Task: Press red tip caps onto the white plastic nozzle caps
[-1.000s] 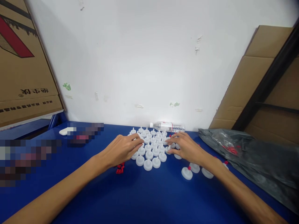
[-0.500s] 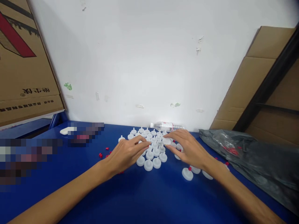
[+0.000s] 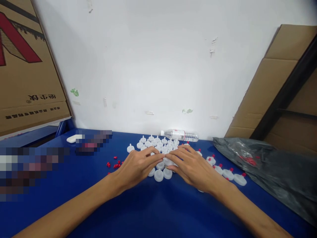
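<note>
Several white plastic caps with spouts (image 3: 158,175) stand crowded together on a blue table (image 3: 153,211). My left hand (image 3: 137,166) and my right hand (image 3: 192,168) lie over this cluster, fingertips meeting in the middle. My right hand's fingers pinch a white cap (image 3: 168,162). The fingers of my left hand are pressed together at that cap; what they hold is too small to make out. Small red tips (image 3: 115,164) lie scattered left of my left hand. White caps fitted with red tips (image 3: 228,173) lie in a row to the right.
A clear water bottle (image 3: 179,135) lies against the white wall behind the caps. A crumpled dark plastic bag (image 3: 269,165) covers the table's right side. Cardboard boxes lean at the left (image 3: 27,66) and right (image 3: 279,82). A small white object (image 3: 71,139) sits far left.
Both hands have drawn together over the middle of the cluster. My right hand lifted a white cap and brought it to my left fingertips. The view shifted, showing more red-tipped caps at right.
</note>
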`<state>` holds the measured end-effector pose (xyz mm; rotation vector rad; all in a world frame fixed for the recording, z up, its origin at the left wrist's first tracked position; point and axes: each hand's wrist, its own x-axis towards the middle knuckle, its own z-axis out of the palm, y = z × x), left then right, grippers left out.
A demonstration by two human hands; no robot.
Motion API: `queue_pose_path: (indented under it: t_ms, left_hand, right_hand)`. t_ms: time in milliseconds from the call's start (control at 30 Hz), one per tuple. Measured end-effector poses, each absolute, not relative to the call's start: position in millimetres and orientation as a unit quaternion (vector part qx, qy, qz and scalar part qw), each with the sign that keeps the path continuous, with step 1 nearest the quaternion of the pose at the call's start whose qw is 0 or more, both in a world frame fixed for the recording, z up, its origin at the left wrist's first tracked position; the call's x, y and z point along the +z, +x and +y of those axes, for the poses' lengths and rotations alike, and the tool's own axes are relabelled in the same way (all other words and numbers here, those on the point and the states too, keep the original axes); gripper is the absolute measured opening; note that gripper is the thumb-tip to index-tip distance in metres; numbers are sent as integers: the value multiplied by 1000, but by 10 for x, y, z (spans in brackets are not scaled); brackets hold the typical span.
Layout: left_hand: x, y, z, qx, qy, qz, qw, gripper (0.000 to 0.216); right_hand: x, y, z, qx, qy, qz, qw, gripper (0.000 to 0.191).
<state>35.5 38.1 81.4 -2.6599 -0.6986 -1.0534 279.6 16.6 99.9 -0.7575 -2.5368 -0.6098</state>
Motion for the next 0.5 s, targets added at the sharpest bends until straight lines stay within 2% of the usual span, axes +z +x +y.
queue_pose_path:
  t_ms: [167,267,500]
  left_hand:
    - [800,378,359,-351,-897,-253,87,21]
    - [808,400,340,-337,-891,-297,76,26]
    - [839,447,299,-271,-900,-338,44,33]
  right_hand:
    - [944,2835,168,-181,-279,-900,283,33]
    - [921,2836,167,-177,-280,-886,324,36]
    - [968,2752,109,-202,-239,-885,344,34]
